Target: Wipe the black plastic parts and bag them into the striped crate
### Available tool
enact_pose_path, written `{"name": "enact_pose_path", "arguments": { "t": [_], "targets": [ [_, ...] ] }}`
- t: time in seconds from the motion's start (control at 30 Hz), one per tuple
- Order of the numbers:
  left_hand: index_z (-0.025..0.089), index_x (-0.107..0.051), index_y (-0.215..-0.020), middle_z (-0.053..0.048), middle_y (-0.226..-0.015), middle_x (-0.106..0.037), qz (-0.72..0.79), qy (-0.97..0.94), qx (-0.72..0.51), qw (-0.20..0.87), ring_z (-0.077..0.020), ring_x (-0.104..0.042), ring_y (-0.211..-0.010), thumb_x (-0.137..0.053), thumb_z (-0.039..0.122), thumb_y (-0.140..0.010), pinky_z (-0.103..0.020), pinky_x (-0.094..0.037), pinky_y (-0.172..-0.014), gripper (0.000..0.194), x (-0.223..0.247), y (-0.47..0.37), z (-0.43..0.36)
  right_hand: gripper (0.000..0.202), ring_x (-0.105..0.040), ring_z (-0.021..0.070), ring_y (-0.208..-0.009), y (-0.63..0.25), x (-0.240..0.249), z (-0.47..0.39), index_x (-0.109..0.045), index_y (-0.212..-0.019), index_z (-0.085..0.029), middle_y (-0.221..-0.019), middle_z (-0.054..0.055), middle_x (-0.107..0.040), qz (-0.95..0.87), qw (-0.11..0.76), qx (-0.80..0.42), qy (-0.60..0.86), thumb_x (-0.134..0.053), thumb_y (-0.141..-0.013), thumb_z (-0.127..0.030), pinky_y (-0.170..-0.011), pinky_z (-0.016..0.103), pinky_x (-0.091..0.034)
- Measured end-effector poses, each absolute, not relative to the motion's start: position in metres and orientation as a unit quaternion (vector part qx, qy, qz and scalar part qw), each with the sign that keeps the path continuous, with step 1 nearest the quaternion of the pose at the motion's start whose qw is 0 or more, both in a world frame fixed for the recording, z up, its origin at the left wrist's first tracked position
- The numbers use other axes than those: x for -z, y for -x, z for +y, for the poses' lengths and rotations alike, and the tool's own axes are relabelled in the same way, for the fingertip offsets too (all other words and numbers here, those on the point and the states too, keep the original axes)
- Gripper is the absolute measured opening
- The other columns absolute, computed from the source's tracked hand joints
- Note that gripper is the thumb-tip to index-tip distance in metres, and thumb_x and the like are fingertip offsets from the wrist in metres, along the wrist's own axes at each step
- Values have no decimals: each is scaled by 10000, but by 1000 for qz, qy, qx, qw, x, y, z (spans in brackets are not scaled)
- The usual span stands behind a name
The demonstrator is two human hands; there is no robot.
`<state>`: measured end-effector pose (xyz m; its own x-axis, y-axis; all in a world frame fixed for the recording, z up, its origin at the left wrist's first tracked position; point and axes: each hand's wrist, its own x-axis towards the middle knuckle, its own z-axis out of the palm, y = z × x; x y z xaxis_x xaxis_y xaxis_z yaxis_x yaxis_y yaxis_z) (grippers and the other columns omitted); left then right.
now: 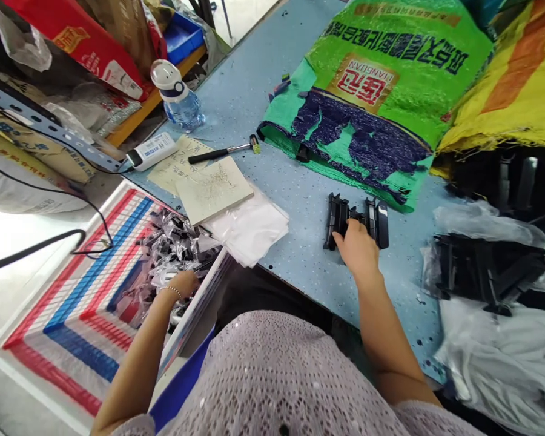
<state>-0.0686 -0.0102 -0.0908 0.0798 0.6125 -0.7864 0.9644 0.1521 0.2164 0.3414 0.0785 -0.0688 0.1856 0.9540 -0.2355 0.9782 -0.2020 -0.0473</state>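
The right hand [358, 247] lies over a small group of black plastic parts [381, 225] on the blue speckled counter [295, 175], its fingers bent down among them with the thumb beside the left-hand piece; whether they grip or merely rest there I cannot tell. The left hand [184, 283], a beaded bracelet [170, 289] at its wrist, reaches into a heap of small wrapped pieces [177, 239] — its fingers are mostly hidden, so I cannot tell whether they are closed on anything. That heap lies in a container lined with red, blue and white striped sheeting [79, 321], just beside the counter's edge. Near the container, on the counter, a stack of thin whitish plastic sheets [266, 227] lies partly under a pale pad [215, 191], and a black-handled hammer [220, 152] rests just beyond the pad. Farther off stands a clear bottle [181, 109] with a white top. A green printed bag [390, 54] lies flat beyond the right hand, with a yellow sack [508, 103] next to it — and more black parts in clear plastic [485, 266] sit to the right.
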Motion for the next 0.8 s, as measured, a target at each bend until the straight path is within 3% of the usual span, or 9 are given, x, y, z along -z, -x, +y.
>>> {"name": "enact_pose_path", "arguments": {
  "t": [0.1, 0.2, 0.3, 0.47, 0.53, 0.63, 0.7, 0.8],
  "targets": [
    [175, -730, -955, -49, -853, -725, 611, -673, 53, 413, -166, -690, -812, -489, 371, -1011, -296, -560, -814, 315, 78, 27, 23, 486, -693, 369, -993, -338, 69, 81, -475, -1403, -84, -1196, 244, -659, 647, 61, 125, -749, -516, -991, -338, -795, 434, -516],
    [172, -728, -1024, -111, -1094, -717, 593, -740, -162, 273, -217, -678, -998, -564, 302, -970, -343, -544, -905, 216, 80, -38, 53, 514, -688, 375, -1047, -345, 78, 84, -465, -1451, -89, -1231, 245, -672, 659, 30, 154, -735, -511, -976, -281, -855, 458, -516],
    [131, -699, -850, -152, -1024, -699, 615, -744, -170, 200, -256, -658, -983, -635, 169, -888, -369, -539, -861, 84, 95, -74, 75, 481, -665, 351, -1123, -362, 93, 85, -556, -1388, -115, -1241, 204, -689, 644, -63, 227, -728, -539, -931, -265, -943, 474, -504],
    [180, -671, -799, -37, -813, -690, 627, -661, -233, 342, -175, -639, -770, -608, 261, -902, -297, -512, -739, 145, 107, -50, 89, 448, -699, 252, -1017, -354, 101, 76, -651, -1238, -211, -1144, 100, -734, 471, -332, 586, -569, -664, -846, -425, -854, 392, -565],
    [189, -687, -834, -25, -798, -705, 629, -626, -239, 394, -165, -638, -734, -588, 277, -899, -285, -506, -709, 148, 106, -41, 90, 412, -713, 234, -937, -326, 95, 74, -684, -1132, -223, -1106, 94, -741, 388, -362, 705, -471, -729, -806, -471, -784, 362, -579],
    [187, -673, -887, -22, -803, -722, 632, -593, -263, 423, -164, -655, -714, -599, 237, -857, -280, -526, -682, 94, 101, -39, 88, 366, -714, 206, -835, -276, 91, 76, -695, -1014, -210, -1090, 95, -743, 303, -334, 814, -366, -785, -765, -461, -745, 346, -587],
    [182, -670, -901, -44, -875, -739, 616, -634, -273, 380, -181, -684, -815, -531, 163, -860, -319, -559, -784, 146, 95, -39, 85, 365, -702, 175, -780, -251, 96, 78, -688, -987, -200, -1046, 74, -749, 274, -326, 828, -364, -824, -724, -413, -709, 307, -585],
    [158, -718, -958, -109, -1049, -740, 587, -738, -223, 247, -240, -674, -1038, -411, 82, -880, -438, -527, -995, 326, 86, -31, 80, 360, -691, 135, -766, -244, 105, 74, -674, -1016, -208, -977, 29, -751, 262, -383, 783, -415, -833, -729, -356, -672, 233, -565]
  ]
}}
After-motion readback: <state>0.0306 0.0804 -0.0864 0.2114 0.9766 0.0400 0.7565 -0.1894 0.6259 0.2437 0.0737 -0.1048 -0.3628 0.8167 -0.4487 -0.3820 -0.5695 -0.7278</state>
